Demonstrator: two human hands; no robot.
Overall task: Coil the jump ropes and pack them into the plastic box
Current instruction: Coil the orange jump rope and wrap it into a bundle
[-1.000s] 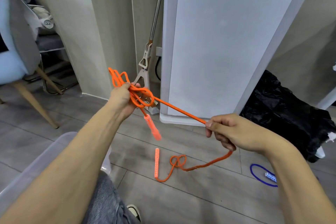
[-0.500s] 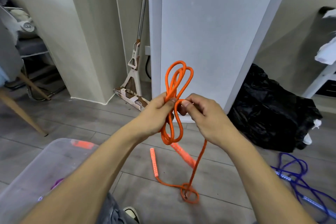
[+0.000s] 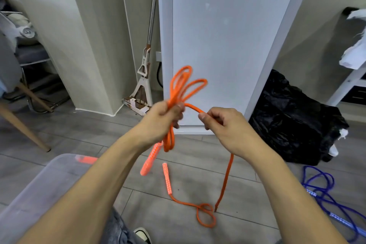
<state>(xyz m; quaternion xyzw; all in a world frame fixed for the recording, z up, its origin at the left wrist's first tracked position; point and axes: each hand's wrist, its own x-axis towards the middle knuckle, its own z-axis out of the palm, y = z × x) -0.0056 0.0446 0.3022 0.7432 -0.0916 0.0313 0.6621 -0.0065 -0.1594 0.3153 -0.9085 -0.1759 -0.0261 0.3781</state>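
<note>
My left hand (image 3: 164,116) grips a bundle of loops of the orange jump rope (image 3: 183,85), which stick up above my fist. One orange handle (image 3: 150,159) dangles below that hand. My right hand (image 3: 221,123) pinches the free strand just right of the bundle. That strand drops to the floor, curls into a small loop (image 3: 206,215) and ends at the second handle (image 3: 166,178) lying flat. A clear plastic box (image 3: 35,190) sits at the lower left, with something orange showing through its far wall. A blue jump rope (image 3: 324,188) lies on the floor at right.
A white cabinet (image 3: 227,41) stands straight ahead with a mop (image 3: 146,65) leaning beside it. A black plastic bag (image 3: 293,121) sits at right, a chair leg (image 3: 21,127) at left. My shoe (image 3: 142,233) shows at the bottom on the grey floor.
My right hand has moved a short way right from the bundle, drawing a strand with it. The dangling handle has swung left. The loose rope on the floor has shifted right.
</note>
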